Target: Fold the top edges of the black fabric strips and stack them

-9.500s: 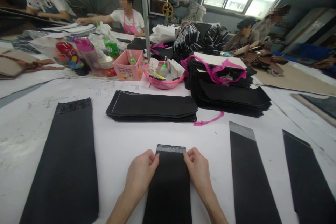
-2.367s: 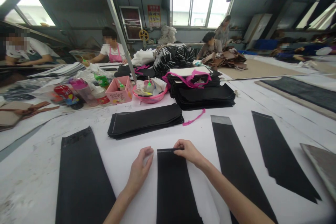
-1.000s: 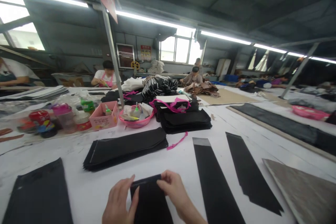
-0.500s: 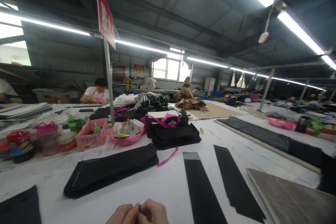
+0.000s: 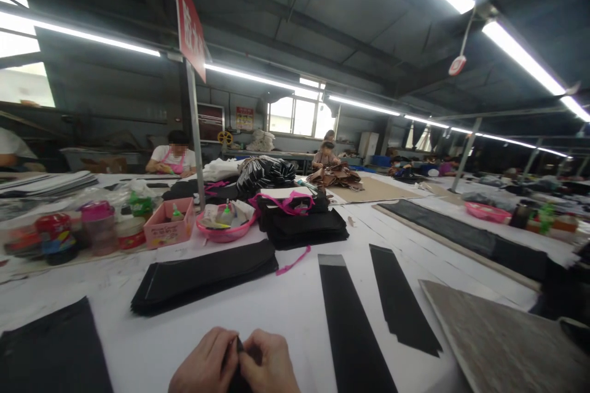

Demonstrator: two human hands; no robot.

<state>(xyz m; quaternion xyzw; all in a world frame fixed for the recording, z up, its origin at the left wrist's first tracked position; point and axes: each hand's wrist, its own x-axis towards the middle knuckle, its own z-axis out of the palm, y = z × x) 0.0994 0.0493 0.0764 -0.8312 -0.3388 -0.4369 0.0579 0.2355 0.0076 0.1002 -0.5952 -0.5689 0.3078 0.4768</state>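
Low in the centre of the view, my left hand [image 5: 206, 361] and my right hand [image 5: 268, 361] are side by side, fingers closed on one small black piece of material [image 5: 238, 347]. Much of that piece is hidden between the fingers and by the frame's bottom edge. Beyond them lies a stack of black pieces [image 5: 207, 276] on the white table [image 5: 295, 295]. Two black strips lie to the right, a long one [image 5: 353, 325] with a grey end and a shorter one [image 5: 403, 301]. A pink ribbon [image 5: 294, 261] lies by the stack.
A black sheet [image 5: 50, 350] is at the lower left, a grey-brown board [image 5: 511, 331] at the lower right. Behind the stack stand a pink basket [image 5: 225, 232], a pink box [image 5: 169, 224], jars [image 5: 99, 230] and another black stack [image 5: 306, 230]. People sit at far tables.
The view has shifted a little, and both hands show higher in the frame. More of the black piece shows between them. The black sheet at lower left is more in view.
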